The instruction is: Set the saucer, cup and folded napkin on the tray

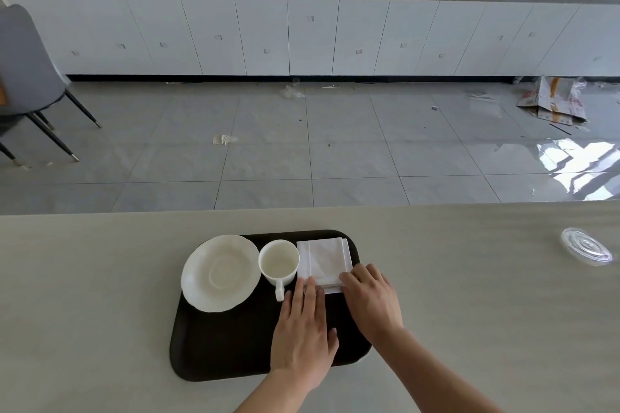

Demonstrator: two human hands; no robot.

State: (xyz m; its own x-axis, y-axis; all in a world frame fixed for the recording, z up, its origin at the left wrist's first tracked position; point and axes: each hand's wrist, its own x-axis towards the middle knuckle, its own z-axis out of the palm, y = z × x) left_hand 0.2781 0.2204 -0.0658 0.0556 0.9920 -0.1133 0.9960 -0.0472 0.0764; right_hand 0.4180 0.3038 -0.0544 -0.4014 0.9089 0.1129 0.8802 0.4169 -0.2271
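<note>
A dark tray (228, 339) lies on the pale table. On its far left rests a white scalloped saucer (219, 271), partly over the tray's left rim. A white cup (279, 261) stands upright just right of the saucer, handle toward me. A folded white napkin (323, 261) lies at the tray's far right corner. My left hand (303, 332) lies flat on the tray, its fingertips touching the napkin's near edge. My right hand (369, 295) rests with curled fingers on the napkin's near right corner, hiding it.
A clear plastic lid (585, 246) lies on the table at the far right. Beyond the table's far edge (302, 208) is a tiled floor with scraps, a grey chair (27, 70) at left and white cabinets behind.
</note>
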